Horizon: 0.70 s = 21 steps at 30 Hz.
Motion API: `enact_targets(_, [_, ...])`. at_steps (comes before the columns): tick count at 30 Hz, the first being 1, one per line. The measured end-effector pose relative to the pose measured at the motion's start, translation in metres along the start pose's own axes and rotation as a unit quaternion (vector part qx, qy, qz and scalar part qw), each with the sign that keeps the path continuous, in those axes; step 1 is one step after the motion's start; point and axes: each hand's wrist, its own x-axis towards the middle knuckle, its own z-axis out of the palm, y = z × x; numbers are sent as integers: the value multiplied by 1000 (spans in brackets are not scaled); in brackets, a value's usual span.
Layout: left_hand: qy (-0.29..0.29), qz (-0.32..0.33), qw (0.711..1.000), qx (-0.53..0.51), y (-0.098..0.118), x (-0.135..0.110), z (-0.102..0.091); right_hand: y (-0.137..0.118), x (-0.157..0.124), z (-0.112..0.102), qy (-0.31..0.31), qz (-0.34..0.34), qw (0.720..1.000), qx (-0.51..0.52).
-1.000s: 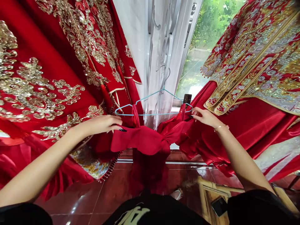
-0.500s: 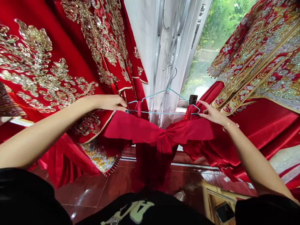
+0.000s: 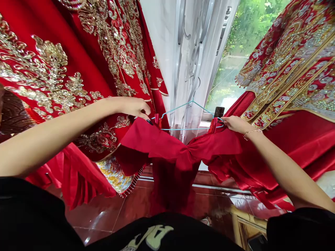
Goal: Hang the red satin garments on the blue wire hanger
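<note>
A red dress [image 3: 170, 146] with a bow at its top edge hangs from a light blue wire hanger [image 3: 180, 129]. Its loops sit over both ends of the hanger, and the skirt falls into shadow below. My left hand [image 3: 138, 108] is closed on the dress's top edge, close to the hanger's left end. At the opposite side my right hand [image 3: 235, 124] pinches the hanger's right end beside the red loop [image 3: 214, 123]. A small black tag [image 3: 219, 112] stands up next to that loop. The hanger's hook [image 3: 197, 83] is in front of a white curtain, apparently hanging free.
Red garments with gold sequins [image 3: 49, 80] hang on the left, and a beaded red jacket [image 3: 295, 66] on the right. Behind are metal rails [image 3: 180, 28] and a window [image 3: 251, 42]. A wooden stool [image 3: 238, 223] with a phone [image 3: 258, 242] stands at lower right.
My left hand has shifted right and pulled the dress's left top edge up toward the hanger's end. My right hand's fingers have closed at the hanger's right end. The view has shifted slightly.
</note>
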Motion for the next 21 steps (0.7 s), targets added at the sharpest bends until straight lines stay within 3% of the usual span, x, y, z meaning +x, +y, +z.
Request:
enact_targets(4, [-6,0,1000,-3,27,36,-19,-5,1,-6,-4,8,1000,-13])
enact_targets(8, [36,12,999,-2,43,80,-35,-15,-8,-14,-13,7,999,-32])
enact_targets(12, [83,32,996,-5,54,109,-34,-25,-19,-13,-5,-11,999,-45])
enact_targets(16, [112,66,991,21,57,97,-5,-24,-30,-1,20,-15,1000,-6])
enact_targets(19, [252,58,966,15,51,71,26,-19,-36,10,30,-37,997,63])
enact_targets(21, [314,45,948,14,46,56,44,-17,-39,14,31,-55,993,104])
